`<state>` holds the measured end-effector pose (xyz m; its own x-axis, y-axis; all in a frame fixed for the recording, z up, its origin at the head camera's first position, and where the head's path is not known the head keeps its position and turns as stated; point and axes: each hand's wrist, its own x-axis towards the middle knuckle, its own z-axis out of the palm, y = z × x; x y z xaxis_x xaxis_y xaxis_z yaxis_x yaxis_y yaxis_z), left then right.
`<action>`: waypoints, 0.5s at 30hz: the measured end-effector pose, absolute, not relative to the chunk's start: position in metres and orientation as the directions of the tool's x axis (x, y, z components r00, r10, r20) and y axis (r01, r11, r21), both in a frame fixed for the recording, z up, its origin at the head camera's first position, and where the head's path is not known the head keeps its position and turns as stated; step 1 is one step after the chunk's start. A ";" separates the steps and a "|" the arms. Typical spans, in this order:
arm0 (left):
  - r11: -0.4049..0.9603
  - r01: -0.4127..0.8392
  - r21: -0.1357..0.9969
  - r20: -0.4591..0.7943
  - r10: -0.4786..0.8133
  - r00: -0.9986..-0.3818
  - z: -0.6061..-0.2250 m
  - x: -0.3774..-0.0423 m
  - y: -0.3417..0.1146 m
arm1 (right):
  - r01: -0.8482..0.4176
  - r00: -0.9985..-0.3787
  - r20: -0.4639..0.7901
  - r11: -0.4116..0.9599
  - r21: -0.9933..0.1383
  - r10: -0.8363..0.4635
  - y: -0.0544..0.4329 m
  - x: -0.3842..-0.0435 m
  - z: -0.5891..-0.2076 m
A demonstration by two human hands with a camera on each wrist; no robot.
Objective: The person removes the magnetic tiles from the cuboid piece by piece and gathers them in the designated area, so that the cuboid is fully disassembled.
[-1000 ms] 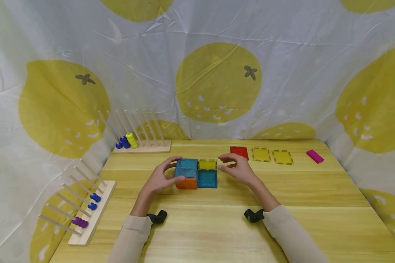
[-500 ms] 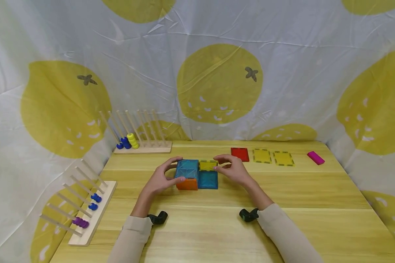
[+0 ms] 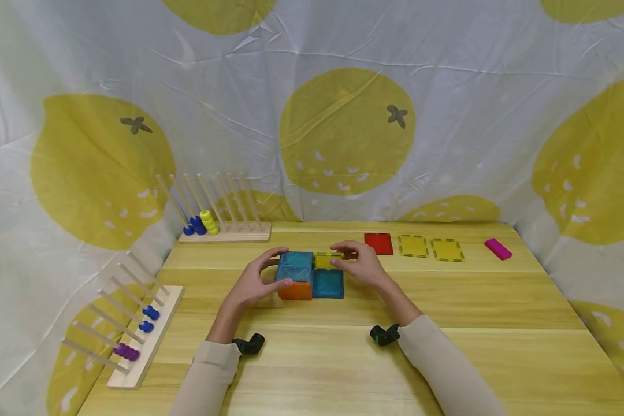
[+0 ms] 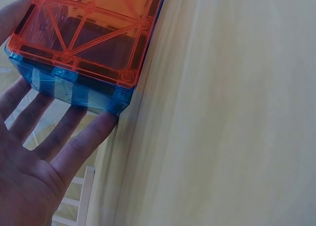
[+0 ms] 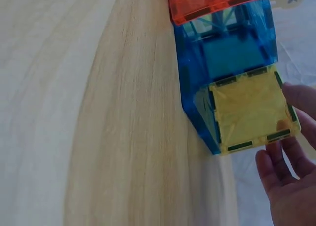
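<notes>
A cube of see-through magnetic tiles stands mid-table, with a blue top and an orange front tile. My left hand holds it, thumb at the orange tile and fingers spread along the blue side. To the cube's right lies a flat blue magnetic tile. Upright at that tile's back edge is a yellow magnetic tile. My right hand pinches the yellow tile near its right edge, thumb in front and fingers behind; part of those fingers is hidden in the head view.
A red tile, two yellow tiles and a magenta block lie at the back right. Two wooden peg racks with beads stand left: one along the back, one along the left side. A lemon-print cloth hangs behind.
My right hand has moved left, from beside the upright yellow tile to a pinch on its right edge. My left hand has stayed on the cube.
</notes>
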<state>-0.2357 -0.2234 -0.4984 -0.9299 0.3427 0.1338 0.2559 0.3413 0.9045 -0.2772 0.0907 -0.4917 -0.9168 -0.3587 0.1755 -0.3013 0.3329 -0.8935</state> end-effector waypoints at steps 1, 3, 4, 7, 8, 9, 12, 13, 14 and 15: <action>0.337 0.256 0.906 0.135 0.344 -0.929 -0.498 -0.236 -0.223 | -0.304 -0.916 0.178 0.334 -0.892 -0.358 0.090 -0.278 -0.492; 0.328 0.259 0.908 0.140 0.346 -0.928 -0.499 -0.236 -0.223 | -0.315 -0.913 0.189 0.331 -0.890 -0.362 0.087 -0.279 -0.492; 0.326 0.259 0.909 0.140 0.347 -0.928 -0.498 -0.236 -0.223 | -0.320 -0.911 0.192 0.331 -0.888 -0.364 0.086 -0.279 -0.492; 0.323 0.258 0.910 0.141 0.344 -0.928 -0.498 -0.235 -0.223 | -0.335 -0.905 0.202 0.333 -0.881 -0.374 0.083 -0.281 -0.492; 0.320 0.261 0.911 0.144 0.346 -0.927 -0.497 -0.235 -0.222 | -0.336 -0.905 0.202 0.337 -0.879 -0.375 0.082 -0.281 -0.492; 0.321 0.259 0.911 0.142 0.345 -0.928 -0.497 -0.234 -0.222 | -0.336 -0.905 0.199 0.344 -0.877 -0.376 0.081 -0.281 -0.491; 0.314 0.259 0.913 0.144 0.347 -0.927 -0.495 -0.234 -0.221 | -0.334 -0.906 0.189 0.366 -0.868 -0.378 0.078 -0.283 -0.491; 0.313 0.257 0.914 0.142 0.347 -0.927 -0.495 -0.234 -0.221 | -0.339 -0.905 0.190 0.374 -0.863 -0.381 0.077 -0.283 -0.490; 0.313 0.256 0.915 0.141 0.346 -0.928 -0.495 -0.234 -0.221 | -0.343 -0.903 0.191 0.381 -0.859 -0.384 0.076 -0.284 -0.490; 0.315 0.252 0.915 0.137 0.343 -0.929 -0.495 -0.234 -0.221 | -0.349 -0.902 0.193 0.386 -0.854 -0.387 0.076 -0.284 -0.490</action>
